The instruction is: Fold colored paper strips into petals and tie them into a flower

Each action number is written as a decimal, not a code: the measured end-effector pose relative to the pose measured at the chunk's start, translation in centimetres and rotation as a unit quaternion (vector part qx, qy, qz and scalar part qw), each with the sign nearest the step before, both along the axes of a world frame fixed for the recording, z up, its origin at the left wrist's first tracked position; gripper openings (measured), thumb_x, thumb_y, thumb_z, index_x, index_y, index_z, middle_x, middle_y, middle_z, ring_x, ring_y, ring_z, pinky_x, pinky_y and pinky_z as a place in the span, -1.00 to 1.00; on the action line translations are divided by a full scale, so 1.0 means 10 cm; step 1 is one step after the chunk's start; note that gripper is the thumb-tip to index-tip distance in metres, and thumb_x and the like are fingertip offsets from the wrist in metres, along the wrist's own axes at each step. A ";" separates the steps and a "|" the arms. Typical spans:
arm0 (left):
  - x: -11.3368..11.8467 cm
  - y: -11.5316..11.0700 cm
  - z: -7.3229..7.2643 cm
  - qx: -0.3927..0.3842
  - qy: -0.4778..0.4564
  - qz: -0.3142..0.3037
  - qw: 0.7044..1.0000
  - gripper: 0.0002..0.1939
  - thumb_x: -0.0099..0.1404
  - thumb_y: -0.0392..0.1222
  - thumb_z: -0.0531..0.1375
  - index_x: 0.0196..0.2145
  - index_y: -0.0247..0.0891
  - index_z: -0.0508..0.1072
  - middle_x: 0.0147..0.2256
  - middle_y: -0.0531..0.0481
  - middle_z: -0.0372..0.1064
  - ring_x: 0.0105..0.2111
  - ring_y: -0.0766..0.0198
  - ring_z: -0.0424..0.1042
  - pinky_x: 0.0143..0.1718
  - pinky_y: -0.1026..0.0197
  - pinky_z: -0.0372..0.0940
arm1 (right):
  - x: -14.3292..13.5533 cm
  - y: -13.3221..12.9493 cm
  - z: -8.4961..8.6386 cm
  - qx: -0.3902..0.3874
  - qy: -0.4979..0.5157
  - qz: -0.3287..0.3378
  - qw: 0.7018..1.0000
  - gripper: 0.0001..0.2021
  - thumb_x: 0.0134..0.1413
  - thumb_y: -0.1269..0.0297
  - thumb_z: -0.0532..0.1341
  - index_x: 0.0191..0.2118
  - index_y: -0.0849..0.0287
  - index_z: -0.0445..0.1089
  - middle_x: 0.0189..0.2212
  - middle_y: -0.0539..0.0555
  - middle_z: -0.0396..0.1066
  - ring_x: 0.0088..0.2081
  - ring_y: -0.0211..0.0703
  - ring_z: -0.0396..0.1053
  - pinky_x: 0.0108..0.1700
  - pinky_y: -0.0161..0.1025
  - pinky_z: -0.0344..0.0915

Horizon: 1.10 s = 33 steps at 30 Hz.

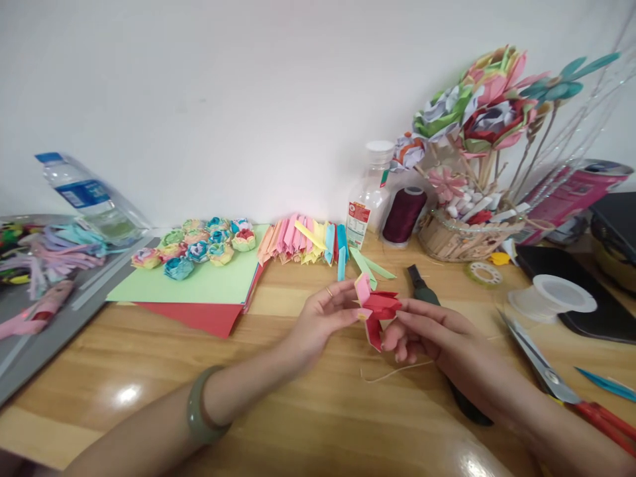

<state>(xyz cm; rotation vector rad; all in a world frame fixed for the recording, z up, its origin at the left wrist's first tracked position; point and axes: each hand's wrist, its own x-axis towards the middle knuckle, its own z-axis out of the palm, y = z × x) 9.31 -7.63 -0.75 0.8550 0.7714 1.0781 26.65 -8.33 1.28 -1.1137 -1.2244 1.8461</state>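
Note:
Between my two hands, above the wooden table, is a folded paper piece [382, 305] in red and pink. My left hand [328, 311] pinches its pink left end between thumb and fingers. From the other side, my right hand [430, 328] grips the red end, fingers curled below it. A thin pale thread [392, 376] lies on the table beneath my hands. Behind them stands a row of folded paper strips [303, 242] in orange, pink, yellow and blue. A black-handled tool [422, 289] lies partly hidden under my right hand and forearm.
Small paper flowers [197, 250] sit on green paper [223, 285] at the left. Scissors [551, 374] and a white spool [551, 298] lie at the right. A basket [462, 238] of paper flowers, a clear bottle [370, 192] and dark red thread [404, 217] stand along the wall.

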 end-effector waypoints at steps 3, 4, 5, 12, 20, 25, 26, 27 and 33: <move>0.01 0.00 -0.02 0.015 0.005 0.005 1.000 -0.59 -0.02 -0.34 0.27 -0.16 -0.24 0.41 -0.24 -0.06 0.40 -0.21 0.27 0.34 -0.15 0.22 0.20 | -0.01 0.01 0.01 -0.007 0.008 -0.004 1.000 -0.80 0.01 0.17 0.18 -0.42 0.21 0.39 -0.51 0.01 0.40 -0.53 -0.38 0.22 -0.47 -0.41 0.14; 0.01 0.00 -0.03 0.022 0.007 0.005 1.000 -0.56 -0.04 -0.34 0.28 -0.14 -0.22 0.39 -0.27 -0.03 0.38 -0.27 0.31 0.35 -0.19 0.24 0.21 | -0.01 0.01 0.01 -0.019 0.020 -0.007 1.000 -0.81 0.00 0.17 0.18 -0.43 0.21 0.38 -0.52 0.00 0.39 -0.54 -0.39 0.21 -0.49 -0.42 0.12; 0.01 0.00 -0.03 0.030 0.007 0.004 1.000 -0.50 -0.06 -0.35 0.29 -0.10 -0.18 0.36 -0.28 0.00 0.36 -0.34 0.36 0.35 -0.24 0.26 0.22 | -0.01 0.01 0.02 -0.036 0.039 -0.010 0.999 -0.81 0.00 0.18 0.18 -0.45 0.20 0.37 -0.54 -0.01 0.37 -0.54 -0.39 0.20 -0.51 -0.43 0.10; 0.03 -0.06 0.00 0.065 0.024 -0.020 0.997 -0.28 -0.11 -0.33 0.34 0.02 -0.11 0.19 -0.20 -0.03 0.29 -0.29 0.32 0.31 -0.25 0.23 0.24 | 0.01 -0.04 0.04 -0.134 0.160 0.009 0.978 -0.77 -0.07 0.23 0.18 -0.63 0.23 0.32 -0.66 -0.04 0.19 -0.60 -0.40 0.10 -0.54 -0.43 0.06; 0.04 -0.14 0.06 0.017 -0.001 -0.097 0.995 -0.38 -0.06 -0.30 0.32 -0.02 -0.10 0.26 -0.26 -0.01 0.34 -0.37 0.35 0.32 -0.34 0.26 0.23 | -0.05 -0.07 0.07 -0.148 0.142 0.027 0.978 -0.67 -0.09 0.15 0.20 -0.72 0.21 0.25 -0.75 -0.08 0.10 -0.67 -0.41 0.03 -0.57 -0.40 0.06; 0.05 -0.14 0.10 0.004 0.003 -0.140 0.990 -0.37 -0.11 -0.32 0.33 -0.04 -0.21 0.27 -0.37 -0.01 0.38 -0.32 0.28 0.35 -0.28 0.21 0.24 | -0.05 -0.04 -0.02 -0.119 0.089 -0.002 0.989 -0.67 -0.17 0.09 0.25 -0.67 0.21 0.23 -0.71 -0.08 0.18 -0.66 -0.42 0.09 -0.59 -0.43 0.06; 0.05 -0.13 0.12 0.004 0.008 -0.136 0.991 -0.39 -0.11 -0.32 0.33 -0.06 -0.23 0.28 -0.37 0.00 0.38 -0.33 0.28 0.35 -0.29 0.21 0.24 | -0.03 -0.03 -0.03 -0.101 0.065 0.000 0.993 -0.67 -0.15 0.05 0.22 -0.63 0.21 0.24 -0.69 -0.07 0.21 -0.64 -0.41 0.13 -0.59 -0.43 0.07; 0.05 -0.12 0.13 0.006 0.015 -0.124 0.992 -0.41 -0.12 -0.32 0.33 -0.08 -0.24 0.29 -0.37 0.00 0.38 -0.34 0.29 0.35 -0.29 0.22 0.23 | -0.02 -0.01 -0.04 -0.073 0.028 0.002 0.997 -0.66 -0.11 0.01 0.19 -0.59 0.21 0.26 -0.66 -0.04 0.25 -0.63 -0.38 0.17 -0.57 -0.42 0.08; 0.02 -0.04 0.18 0.032 0.040 -0.023 0.998 -0.39 -0.11 -0.34 0.32 -0.07 -0.21 0.25 -0.46 0.08 0.36 -0.45 0.36 0.34 -0.36 0.26 0.22 | 0.13 0.09 0.09 0.248 -0.289 -0.021 0.924 -0.70 0.04 0.01 0.06 -0.44 0.15 0.29 -0.59 -0.03 0.28 -0.53 -0.27 0.23 -0.46 -0.31 0.13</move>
